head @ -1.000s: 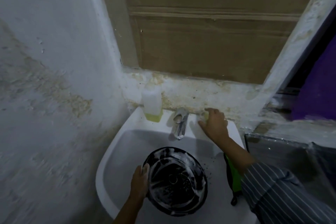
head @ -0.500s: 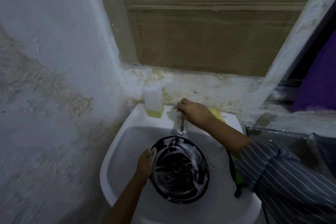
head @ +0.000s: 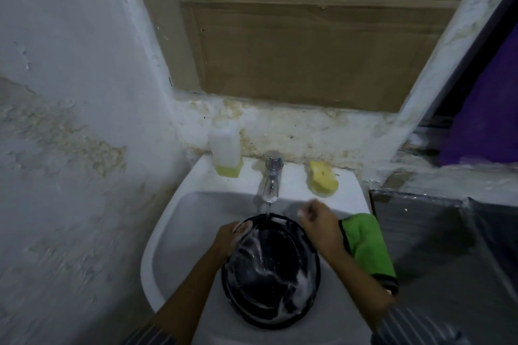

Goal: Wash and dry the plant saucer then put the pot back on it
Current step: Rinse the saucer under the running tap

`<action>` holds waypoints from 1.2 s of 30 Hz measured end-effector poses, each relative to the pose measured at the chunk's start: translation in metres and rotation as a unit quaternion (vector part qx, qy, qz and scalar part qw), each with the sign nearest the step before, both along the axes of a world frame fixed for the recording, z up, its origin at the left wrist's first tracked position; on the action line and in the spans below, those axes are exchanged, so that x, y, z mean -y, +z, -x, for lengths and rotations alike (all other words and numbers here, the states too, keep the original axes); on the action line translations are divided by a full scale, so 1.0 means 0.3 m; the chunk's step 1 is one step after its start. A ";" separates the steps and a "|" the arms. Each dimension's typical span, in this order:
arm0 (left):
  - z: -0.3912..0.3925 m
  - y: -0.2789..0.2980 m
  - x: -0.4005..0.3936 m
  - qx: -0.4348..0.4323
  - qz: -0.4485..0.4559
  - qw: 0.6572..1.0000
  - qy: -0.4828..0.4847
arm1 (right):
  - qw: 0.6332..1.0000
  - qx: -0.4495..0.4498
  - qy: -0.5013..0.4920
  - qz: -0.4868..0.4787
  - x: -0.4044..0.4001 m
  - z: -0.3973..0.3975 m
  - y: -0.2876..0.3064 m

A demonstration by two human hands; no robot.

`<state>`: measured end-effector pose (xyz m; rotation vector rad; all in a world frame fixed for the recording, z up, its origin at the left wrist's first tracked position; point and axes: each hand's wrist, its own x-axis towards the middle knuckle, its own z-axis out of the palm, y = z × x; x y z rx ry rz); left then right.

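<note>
Black saucer (head: 270, 274) in the white sink (head: 179, 221), soapy, tilted, white suds streaked across its inside. Thin stream of water from the tap (head: 271, 179) onto its rim at 12 o'clock. Left hand (head: 230, 238) at the saucer's 10 o'clock, fingers curled over the rim, gripping it. Right hand (head: 319, 223) at the saucer's 2 o'clock, just above the rim, fingers loosely curled, suds on the knuckles; whether touching the saucer, cannot tell, nothing seen in its grasp. Green cloth (head: 367, 246) draped over the sink's edge at 3 o'clock, just beside the right forearm. Yellow sponge (head: 322, 178) on the sink ledge at 1 o'clock, right of the tap. Bottle (head: 225, 150) with a little yellow liquid at its bottom on the ledge at 11 o'clock, left of the tap. Stained wall (head: 70, 134) at 9 o'clock; brown cardboard (head: 308, 36) behind the ledge at 12 o'clock. Striped sleeves at the lower edge.
</note>
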<state>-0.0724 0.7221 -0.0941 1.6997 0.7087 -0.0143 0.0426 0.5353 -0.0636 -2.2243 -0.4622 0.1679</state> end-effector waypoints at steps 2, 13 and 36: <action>-0.021 -0.005 -0.006 0.006 0.002 1.000 -0.016 | 0.993 -0.079 -0.002 0.091 0.042 0.038 -0.109; -0.106 -0.081 0.050 -0.054 -0.325 0.943 -0.050 | 0.982 -0.165 0.015 0.090 0.063 -0.005 -0.177; -0.149 -0.115 -0.098 -0.192 -0.270 0.926 -0.179 | 0.953 -0.281 -0.029 0.106 0.090 0.001 -0.215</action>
